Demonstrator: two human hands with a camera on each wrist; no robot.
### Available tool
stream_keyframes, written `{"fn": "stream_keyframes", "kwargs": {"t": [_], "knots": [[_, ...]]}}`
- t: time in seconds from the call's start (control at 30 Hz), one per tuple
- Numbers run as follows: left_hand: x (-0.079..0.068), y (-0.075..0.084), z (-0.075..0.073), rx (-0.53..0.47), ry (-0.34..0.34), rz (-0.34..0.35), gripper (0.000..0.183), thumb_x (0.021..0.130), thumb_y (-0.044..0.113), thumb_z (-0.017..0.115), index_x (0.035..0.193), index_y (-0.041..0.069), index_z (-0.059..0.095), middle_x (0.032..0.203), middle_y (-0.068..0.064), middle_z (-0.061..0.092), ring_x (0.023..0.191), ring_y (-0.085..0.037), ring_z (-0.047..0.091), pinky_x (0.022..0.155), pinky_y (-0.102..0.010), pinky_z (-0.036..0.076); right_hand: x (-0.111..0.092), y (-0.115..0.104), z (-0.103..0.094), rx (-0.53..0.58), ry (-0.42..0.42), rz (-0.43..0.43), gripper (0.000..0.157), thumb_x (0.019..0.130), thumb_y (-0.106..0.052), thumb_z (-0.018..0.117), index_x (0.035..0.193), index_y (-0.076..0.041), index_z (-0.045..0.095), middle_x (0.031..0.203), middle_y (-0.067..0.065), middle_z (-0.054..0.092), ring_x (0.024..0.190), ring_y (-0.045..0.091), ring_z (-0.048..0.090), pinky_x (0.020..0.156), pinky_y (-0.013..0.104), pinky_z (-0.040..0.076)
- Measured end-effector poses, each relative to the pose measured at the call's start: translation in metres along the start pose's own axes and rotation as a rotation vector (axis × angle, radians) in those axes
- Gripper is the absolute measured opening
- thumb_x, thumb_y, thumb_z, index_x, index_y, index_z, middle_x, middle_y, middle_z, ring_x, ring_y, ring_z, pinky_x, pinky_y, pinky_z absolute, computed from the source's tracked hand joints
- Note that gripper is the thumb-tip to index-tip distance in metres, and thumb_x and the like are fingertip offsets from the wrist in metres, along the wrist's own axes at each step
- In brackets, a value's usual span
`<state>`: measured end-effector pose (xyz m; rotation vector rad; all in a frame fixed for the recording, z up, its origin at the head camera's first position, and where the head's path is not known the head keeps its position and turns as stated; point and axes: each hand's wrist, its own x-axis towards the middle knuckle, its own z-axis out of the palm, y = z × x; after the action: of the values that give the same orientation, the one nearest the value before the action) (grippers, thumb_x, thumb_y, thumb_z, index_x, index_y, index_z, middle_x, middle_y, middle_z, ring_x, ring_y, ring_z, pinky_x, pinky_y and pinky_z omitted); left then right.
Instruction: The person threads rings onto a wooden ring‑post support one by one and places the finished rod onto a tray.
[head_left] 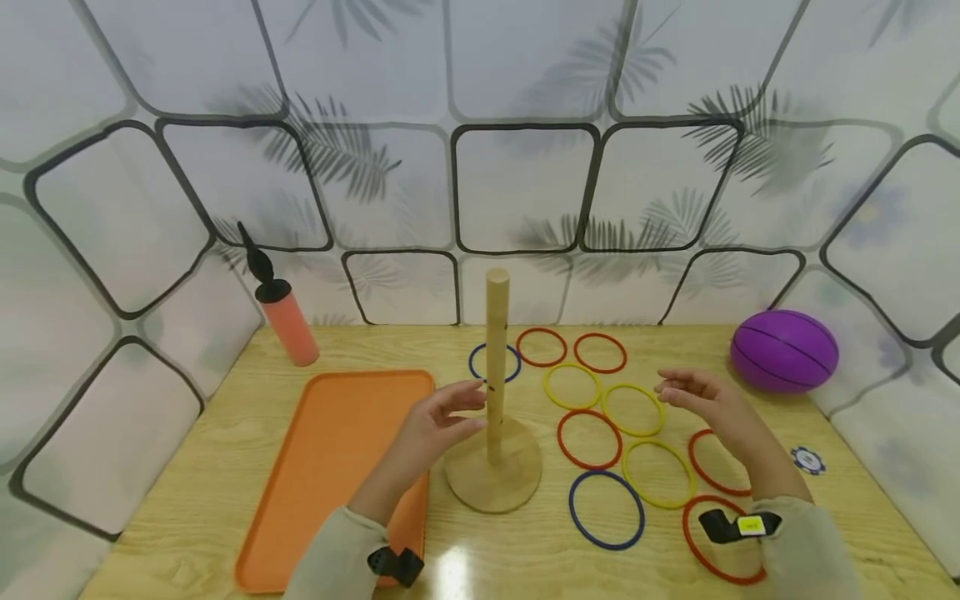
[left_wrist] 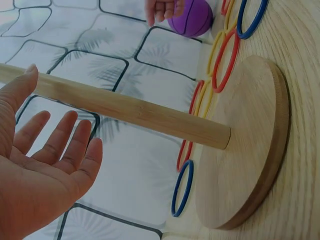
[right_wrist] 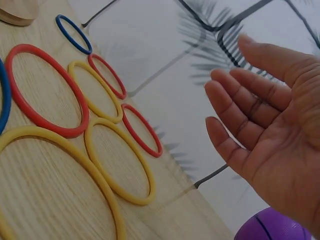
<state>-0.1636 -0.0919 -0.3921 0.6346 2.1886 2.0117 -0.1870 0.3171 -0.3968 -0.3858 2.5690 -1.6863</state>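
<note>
A wooden post (head_left: 497,358) stands upright on a round wooden base (head_left: 468,479) near the table's middle. Just left of it is my left hand (head_left: 438,417), fingers relaxed and nothing held; in the left wrist view the thumb lies close to the post. My right hand (head_left: 708,404) hovers above the table at the right, also empty and loosely spread. Several rings lie flat between the post and that hand, among them a blue ring (head_left: 573,518), a red ring (head_left: 560,450) and a yellow ring (head_left: 604,412). Another blue ring (head_left: 472,364) is partly hidden behind the post.
An orange tray (head_left: 337,467) lies on the left of the table. Behind it stands a pink hand pump (head_left: 291,329) with a black top. A purple ball (head_left: 783,352) sits at the back right, and a poker chip (head_left: 807,460) lies near the right edge. Patterned walls enclose the table.
</note>
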Motion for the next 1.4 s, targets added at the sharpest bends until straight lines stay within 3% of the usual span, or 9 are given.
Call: {"fn": "stream_keyframes", "kwargs": {"t": [0.33,0.53,0.7,0.97,1.2,1.4], "knots": [[0.013,-0.004,0.01,-0.035,0.003,-0.028,0.039,0.086,0.013,0.07,0.122,0.003,0.063,0.111,-0.012,0.066,0.105,-0.019,0.06,0.087,-0.034,0.05,0.027,0.024,-0.007,0.12,-0.057,0.035,0.028,0.098,-0.02,0.053,0.125,-0.016,0.058,0.107,-0.013,0.063,0.098,0.004,0.061,0.088,0.021,0.047],[0.017,-0.006,0.01,-0.004,0.043,-0.086,0.035,0.084,0.018,0.073,0.115,0.005,0.069,0.104,-0.007,0.069,0.099,-0.017,0.061,0.084,-0.034,0.05,0.047,0.038,-0.006,0.296,-0.082,0.044,0.022,0.097,-0.014,0.053,0.116,-0.021,0.064,0.105,-0.008,0.065,0.097,0.006,0.062,0.087,0.02,0.048],[0.019,-0.007,0.009,0.019,0.068,-0.11,0.033,0.082,0.021,0.074,0.111,0.007,0.071,0.102,-0.006,0.071,0.096,-0.016,0.063,0.082,-0.033,0.051,0.066,0.05,-0.008,0.409,-0.114,0.081,0.027,0.098,-0.009,0.052,0.11,-0.027,0.068,0.105,-0.008,0.066,0.095,0.007,0.062,0.085,0.02,0.049],[0.019,-0.006,0.01,0.003,0.065,-0.124,0.032,0.083,0.017,0.073,0.112,0.005,0.071,0.104,-0.01,0.071,0.092,-0.016,0.065,0.081,-0.032,0.052,0.087,0.075,-0.008,0.51,-0.156,0.103,0.03,0.098,-0.004,0.048,0.115,-0.019,0.068,0.106,-0.005,0.068,0.096,0.01,0.063,0.085,0.024,0.05],[0.019,-0.005,0.01,0.014,0.072,-0.143,0.031,0.083,0.016,0.073,0.111,0.004,0.071,0.104,-0.011,0.071,0.091,-0.015,0.066,0.081,-0.03,0.052,0.101,0.092,-0.006,0.58,-0.093,0.133,0.03,0.098,-0.004,0.048,0.109,-0.021,0.07,0.101,-0.005,0.071,0.093,0.009,0.064,0.081,0.023,0.051],[0.02,-0.005,0.01,0.021,0.07,-0.15,0.03,0.083,0.015,0.073,0.11,0.003,0.071,0.103,-0.012,0.071,0.089,-0.014,0.066,0.079,-0.029,0.052,0.112,0.098,-0.007,0.548,-0.048,0.172,0.025,0.097,-0.008,0.053,0.118,-0.016,0.065,0.101,-0.005,0.07,0.089,0.008,0.064,0.076,0.023,0.052]]}}
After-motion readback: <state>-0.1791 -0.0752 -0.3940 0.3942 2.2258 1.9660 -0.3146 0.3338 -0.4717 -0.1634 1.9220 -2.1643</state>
